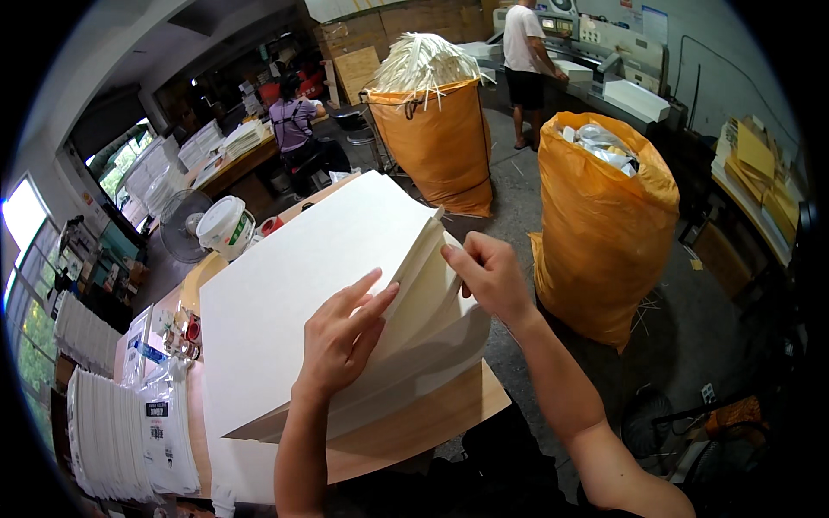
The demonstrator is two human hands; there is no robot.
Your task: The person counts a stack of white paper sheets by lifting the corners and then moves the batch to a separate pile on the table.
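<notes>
A thick stack of large white paper sheets (pixel 302 268) lies on the table in front of me, its near right edges fanned into several layers. My left hand (pixel 344 335) rests on the stack near that edge, fingers stretched out and slightly apart. At the right corner, my right hand (pixel 490 274) is closed in a pinch on the edges of some sheets, thumb and fingertips against the paper. Below the lifted layers, more sheets sag over the wooden tabletop (pixel 414 436). How many sheets are between my right fingers cannot be made out.
Two orange sacks stand beyond the table: one of paper strips (pixel 436 147), another of plastic scraps (pixel 604 224). Wrapped paper piles (pixel 108 432), a white bucket (pixel 226 226) and a fan (pixel 184 224) are left. One person (pixel 294 125) sits; another (pixel 524 69) stands at a machine.
</notes>
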